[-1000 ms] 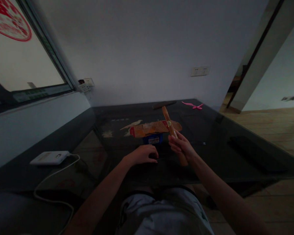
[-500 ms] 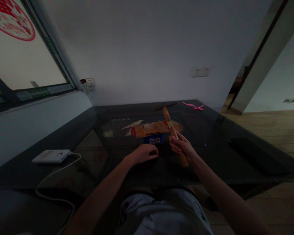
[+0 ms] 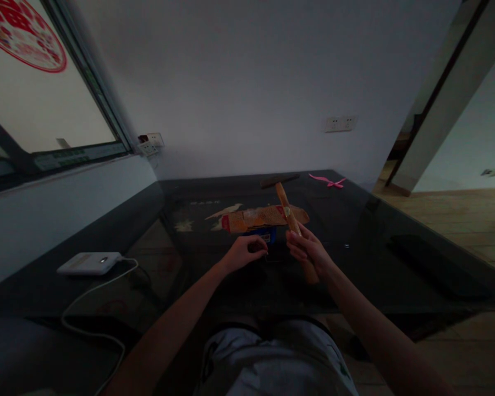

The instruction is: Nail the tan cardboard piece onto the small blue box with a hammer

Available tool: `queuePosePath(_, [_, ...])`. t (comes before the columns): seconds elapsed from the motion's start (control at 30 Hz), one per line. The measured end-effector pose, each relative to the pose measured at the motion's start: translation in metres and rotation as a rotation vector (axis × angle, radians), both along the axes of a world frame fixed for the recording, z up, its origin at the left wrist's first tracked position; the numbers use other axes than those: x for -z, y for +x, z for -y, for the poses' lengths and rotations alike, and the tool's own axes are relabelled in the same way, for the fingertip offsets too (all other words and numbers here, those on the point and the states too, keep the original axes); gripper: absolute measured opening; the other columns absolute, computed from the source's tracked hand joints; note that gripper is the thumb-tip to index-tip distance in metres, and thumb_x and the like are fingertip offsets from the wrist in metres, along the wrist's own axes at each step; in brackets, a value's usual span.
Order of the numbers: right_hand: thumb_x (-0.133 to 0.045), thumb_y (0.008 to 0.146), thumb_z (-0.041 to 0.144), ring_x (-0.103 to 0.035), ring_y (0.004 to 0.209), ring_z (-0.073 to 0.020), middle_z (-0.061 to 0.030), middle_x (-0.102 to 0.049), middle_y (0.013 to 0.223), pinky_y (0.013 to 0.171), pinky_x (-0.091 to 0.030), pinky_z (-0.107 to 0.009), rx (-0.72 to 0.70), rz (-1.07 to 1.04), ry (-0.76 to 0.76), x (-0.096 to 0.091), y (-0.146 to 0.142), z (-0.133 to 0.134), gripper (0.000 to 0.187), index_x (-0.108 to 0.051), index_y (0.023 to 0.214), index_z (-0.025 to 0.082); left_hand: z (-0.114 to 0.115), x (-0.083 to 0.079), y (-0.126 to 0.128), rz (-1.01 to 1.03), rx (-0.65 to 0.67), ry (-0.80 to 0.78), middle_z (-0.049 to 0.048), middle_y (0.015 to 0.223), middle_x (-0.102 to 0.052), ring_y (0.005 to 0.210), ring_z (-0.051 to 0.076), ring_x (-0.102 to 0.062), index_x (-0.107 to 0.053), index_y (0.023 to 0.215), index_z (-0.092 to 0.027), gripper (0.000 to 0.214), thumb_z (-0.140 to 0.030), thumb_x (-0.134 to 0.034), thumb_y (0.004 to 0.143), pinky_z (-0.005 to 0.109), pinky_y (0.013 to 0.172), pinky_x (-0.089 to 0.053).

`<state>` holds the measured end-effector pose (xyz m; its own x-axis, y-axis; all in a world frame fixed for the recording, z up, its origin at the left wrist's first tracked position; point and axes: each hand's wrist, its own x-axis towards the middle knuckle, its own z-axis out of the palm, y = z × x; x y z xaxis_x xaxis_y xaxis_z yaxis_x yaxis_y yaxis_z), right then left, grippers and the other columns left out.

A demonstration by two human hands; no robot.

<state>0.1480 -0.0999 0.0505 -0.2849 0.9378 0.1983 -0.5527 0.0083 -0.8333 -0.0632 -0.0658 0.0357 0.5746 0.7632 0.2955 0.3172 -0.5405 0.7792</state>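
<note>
My right hand (image 3: 308, 250) is wrapped round the wooden handle of a hammer (image 3: 285, 199), whose dark head points away from me. Part of the handle passes in front of a worn brown and red piece of cardboard (image 3: 251, 218). That cardboard rests on a small blue box (image 3: 268, 235) with a pale label. Just in front of the box, my left hand (image 3: 244, 254) has thumb and fingertips brought together in a pinch. Whatever sits between those fingertips is too small and dark to name.
The dark glossy table (image 3: 214, 286) meets a wall at the back. On the left lies a white power bank (image 3: 91, 263) with a cable (image 3: 94, 291) hanging over the edge. A pink ribbon (image 3: 328, 180) lies at the back right, and a flat black object (image 3: 435, 267) at the right.
My left hand has risen slightly towards the blue box and now covers part of its label. The right hand and hammer have hardly moved. The whole view has shifted a little.
</note>
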Motion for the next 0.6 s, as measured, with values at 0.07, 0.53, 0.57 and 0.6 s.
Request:
queuePosePath(0.07, [-0.066,0.078,0.023,-0.024,0.035,-0.0003,0.0084,-0.046,0.062,0.03,-0.015,-0.015,-0.001,0.011,0.004,0.0,0.001,0.0,0.027,-0.053,0.101,0.023,0.0,0.001,0.0,0.044,0.006,-0.052,0.0044,0.079,-0.068,0.073,0.013,-0.064,-0.062,0.087,-0.012,0.016,-0.025,-0.063,0.077,0.024,0.07,-0.05])
queuePosePath(0.53, [-0.067,0.077,0.024,-0.025,0.034,-0.0009,0.0094,-0.043,0.06,0.029,-0.015,-0.014,0.018,0.019,0.013,0.0,-0.001,0.0,0.027,-0.051,0.099,0.024,0.006,-0.011,-0.004,0.156,0.136,0.048,0.011,0.101,-0.067,0.089,0.018,-0.065,-0.071,0.081,-0.014,0.02,-0.033,-0.068,0.075,0.031,0.081,-0.053])
queuePosePath(0.57, [-0.067,0.077,0.023,-0.025,0.034,-0.0008,0.0094,-0.043,0.06,0.029,-0.015,-0.014,0.019,0.016,0.009,0.0,0.0,0.0,0.028,-0.051,0.1,0.024,0.007,-0.015,-0.005,0.169,0.129,0.083,0.011,0.099,-0.067,0.089,0.018,-0.065,-0.071,0.078,-0.014,0.019,-0.033,-0.068,0.075,0.031,0.08,-0.053])
queuePosePath(0.6, [-0.067,0.077,0.023,-0.025,0.034,-0.0007,0.0094,-0.043,0.06,0.029,-0.015,-0.014,0.017,0.017,0.004,0.0,0.0,0.0,0.029,-0.051,0.101,0.024,0.007,-0.021,-0.007,0.194,0.118,0.113,0.0107,0.096,-0.068,0.087,0.018,-0.065,-0.07,0.076,-0.014,0.019,-0.034,-0.068,0.075,0.031,0.079,-0.053])
